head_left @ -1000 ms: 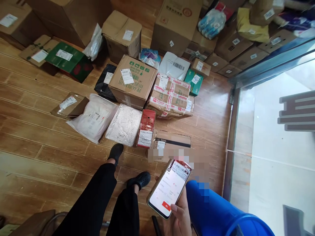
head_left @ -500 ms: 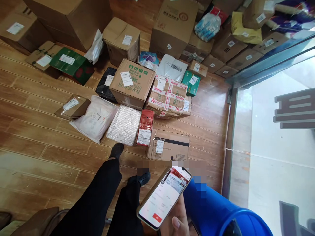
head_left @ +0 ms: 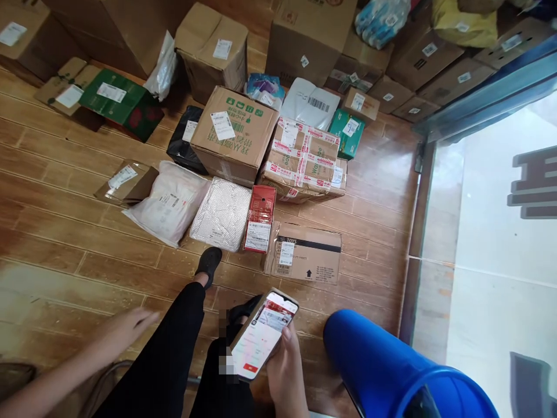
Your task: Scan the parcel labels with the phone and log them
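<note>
My right hand (head_left: 285, 371) holds a smartphone (head_left: 262, 334) with a lit white and red screen, low in the middle of the view above my black trousers. My left hand (head_left: 126, 328) reaches out at lower left with fingers apart, holding nothing, over the wooden floor. Just beyond the phone lies a flat cardboard box marked TOYS (head_left: 304, 252). Beside it stand a small red package (head_left: 260, 219) and a silver bubble mailer (head_left: 221, 213).
Many parcels cover the wooden floor ahead: a white bag (head_left: 167, 203), a brown carton with green print (head_left: 232, 133), a taped box (head_left: 304, 162), a green box (head_left: 117, 104), large cartons at the back. A blue barrel (head_left: 391, 371) lies at lower right. A glass door (head_left: 487, 232) is at right.
My left hand has come into view at lower left. The phone has shifted left and lower in the view, and the view has moved slightly forward over the parcels.
</note>
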Available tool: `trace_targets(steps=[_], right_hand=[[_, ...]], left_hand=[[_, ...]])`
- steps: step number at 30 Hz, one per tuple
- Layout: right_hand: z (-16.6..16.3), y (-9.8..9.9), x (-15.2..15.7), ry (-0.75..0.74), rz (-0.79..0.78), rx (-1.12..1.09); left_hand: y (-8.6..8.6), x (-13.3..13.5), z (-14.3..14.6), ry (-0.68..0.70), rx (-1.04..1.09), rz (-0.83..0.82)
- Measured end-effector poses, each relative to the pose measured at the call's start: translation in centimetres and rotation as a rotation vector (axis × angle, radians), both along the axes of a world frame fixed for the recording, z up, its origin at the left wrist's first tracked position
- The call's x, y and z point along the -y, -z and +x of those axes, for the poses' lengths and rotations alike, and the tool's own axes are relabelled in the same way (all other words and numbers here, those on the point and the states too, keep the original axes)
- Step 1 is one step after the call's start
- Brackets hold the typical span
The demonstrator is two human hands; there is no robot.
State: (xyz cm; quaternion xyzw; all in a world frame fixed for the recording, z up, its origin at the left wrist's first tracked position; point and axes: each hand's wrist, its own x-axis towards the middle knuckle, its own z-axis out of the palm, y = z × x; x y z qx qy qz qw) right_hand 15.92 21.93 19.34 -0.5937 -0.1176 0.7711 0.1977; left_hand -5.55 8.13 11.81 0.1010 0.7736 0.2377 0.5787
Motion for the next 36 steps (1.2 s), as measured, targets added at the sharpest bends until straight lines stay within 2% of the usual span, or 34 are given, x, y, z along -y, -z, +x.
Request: trace_targets(steps=[1,3,6,7,10,15,22,29,36], right_hand=[[-0.6,0.1,0.1,0.001,-0.019,0.028],[-1.8,0.3,0.2,-0.007,-0.033,0.064],[-3.2,0.3,0.3,-0.039,-0.073,0.047],[-3.6,0.3,0.2,-0.044,-0.091,0.038],[-4.2,0.1,0.0,-0.048,-0.124,0.014],[-4.4,0.5,-0.2,-0.064,-0.116,-0.016],[-4.5,0.9,-0.4,-0.103,-0.127,-0.021],[-4.8,0.8,-0.8,-0.124,-0.109,-0.028],[-4.0,1.8,-0.3,-0.138,-0.075,0.0]], left_hand=[[-1.7,-0.1,0.3,-0.032,0.07,0.002],[-4.0,-1.9,1.7,-0.116,0.231,0.05],[-5.4,-6.6,4.7,-0.227,0.457,0.171],[-5.6,-8.0,5.5,-0.27,0.471,0.188],[-5.8,-10.1,6.7,-0.36,0.458,0.183],[-5.9,-10.0,5.9,-0.411,0.383,0.119],[-5.9,-10.9,5.4,-0.385,0.33,0.126],[-5.7,-10.7,5.4,-0.391,0.294,0.131],[-5.2,-10.9,5.6,-0.307,0.23,0.108]])
